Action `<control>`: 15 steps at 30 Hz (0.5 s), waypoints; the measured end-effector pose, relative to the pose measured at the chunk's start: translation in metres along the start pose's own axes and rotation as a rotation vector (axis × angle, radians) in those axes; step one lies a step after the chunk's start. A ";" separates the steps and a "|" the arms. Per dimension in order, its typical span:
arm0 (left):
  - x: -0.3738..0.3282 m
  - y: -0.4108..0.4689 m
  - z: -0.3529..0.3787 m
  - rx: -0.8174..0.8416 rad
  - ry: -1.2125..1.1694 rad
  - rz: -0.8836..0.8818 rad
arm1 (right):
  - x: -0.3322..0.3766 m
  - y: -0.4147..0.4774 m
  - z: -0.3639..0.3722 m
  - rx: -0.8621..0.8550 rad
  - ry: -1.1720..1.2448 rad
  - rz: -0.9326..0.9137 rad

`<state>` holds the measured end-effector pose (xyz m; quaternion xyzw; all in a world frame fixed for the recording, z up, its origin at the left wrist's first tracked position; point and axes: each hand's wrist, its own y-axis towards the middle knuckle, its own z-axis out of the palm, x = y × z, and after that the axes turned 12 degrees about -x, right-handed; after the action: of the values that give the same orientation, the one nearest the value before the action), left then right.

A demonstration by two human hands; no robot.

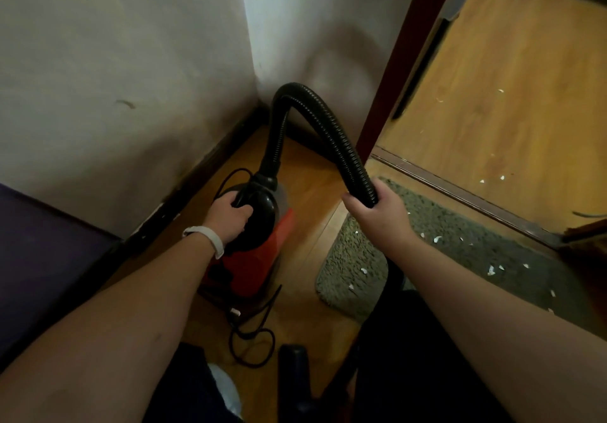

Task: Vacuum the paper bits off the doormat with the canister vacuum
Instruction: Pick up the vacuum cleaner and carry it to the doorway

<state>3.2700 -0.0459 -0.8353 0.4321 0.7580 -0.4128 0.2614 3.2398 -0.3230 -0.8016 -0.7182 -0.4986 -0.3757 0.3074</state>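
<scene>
Corner: I see two pale walls [124,61] meeting behind the canister vacuum [259,242], with a dark skirting board along the left wall's foot; little free floor on that side.
Canister vacuum: red body with a black top, standing on the wooden floor [305,193] in the corner, just left of the doormat.
Left hand [230,217]: my grip is closed over the black handle on top of the canister; a white wristband [210,238] sits on that wrist.
Right hand [377,209]: my grip is wrapped around the black ribbed hose [328,127], above the near-left end of the doormat.
Hose: rises from the canister top, arches near the wall corner, and comes down into my right hand.
Doormat [460,235]: grey-green, shaggy, lying along the door threshold [460,189]; its rounded left edge lies near the canister with a strip of bare floor between.
Paper bits [438,238]: small white scraps scattered over the mat, and more on the floor beyond the threshold.
Door frame [394,78]: dark red-brown post rising just right of the hose arch; it bounds the mat's far-left corner.
Cord [253,340]: black loops on the floor near the canister's base, close to my feet.
Open room: the wooden floor past the threshold is the widest free stretch.
</scene>
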 end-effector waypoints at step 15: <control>-0.006 0.033 0.015 0.017 0.180 0.267 | -0.016 0.011 0.008 -0.065 -0.034 0.046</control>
<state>3.3022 -0.0515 -0.8522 0.5665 0.7105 -0.3405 0.2414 3.2485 -0.3278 -0.8202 -0.7454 -0.4746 -0.3722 0.2839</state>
